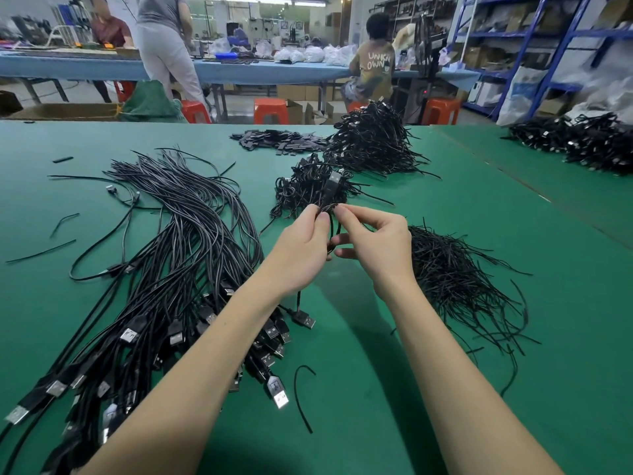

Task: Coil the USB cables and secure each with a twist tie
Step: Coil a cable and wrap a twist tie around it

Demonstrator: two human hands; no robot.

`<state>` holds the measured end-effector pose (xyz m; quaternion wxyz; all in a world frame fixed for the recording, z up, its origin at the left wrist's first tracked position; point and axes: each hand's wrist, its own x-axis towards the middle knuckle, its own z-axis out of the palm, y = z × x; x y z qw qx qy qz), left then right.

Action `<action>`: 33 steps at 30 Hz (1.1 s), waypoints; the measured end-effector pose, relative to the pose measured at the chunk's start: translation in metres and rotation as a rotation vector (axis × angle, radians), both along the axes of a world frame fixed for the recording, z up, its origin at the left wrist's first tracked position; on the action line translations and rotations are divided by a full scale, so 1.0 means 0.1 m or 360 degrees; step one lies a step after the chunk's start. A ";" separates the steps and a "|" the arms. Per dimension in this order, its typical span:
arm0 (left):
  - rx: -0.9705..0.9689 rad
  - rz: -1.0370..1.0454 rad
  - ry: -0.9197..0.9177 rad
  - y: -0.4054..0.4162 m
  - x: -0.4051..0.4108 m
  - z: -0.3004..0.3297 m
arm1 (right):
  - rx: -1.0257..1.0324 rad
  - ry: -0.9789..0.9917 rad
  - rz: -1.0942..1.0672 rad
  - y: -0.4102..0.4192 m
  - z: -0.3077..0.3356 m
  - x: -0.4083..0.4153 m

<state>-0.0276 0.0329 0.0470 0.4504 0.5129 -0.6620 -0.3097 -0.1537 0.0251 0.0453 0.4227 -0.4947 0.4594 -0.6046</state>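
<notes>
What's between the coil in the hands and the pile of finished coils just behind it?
Nothing visible. Both hands, left and right, hold the coil in the air right before the finished pile.

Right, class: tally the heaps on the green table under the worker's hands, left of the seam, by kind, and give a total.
Heaps of loose straight USB cables: 1
Heaps of coiled cables: 2
Heaps of twist ties: 1
Heaps of small flat black pieces: 1
Total: 5 heaps
</notes>
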 end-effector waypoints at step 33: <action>0.0168 0.0231 0.0348 -0.08 -0.02 -0.40 | 0.0287 0.2036 -0.0238 -0.11 -0.23 -0.47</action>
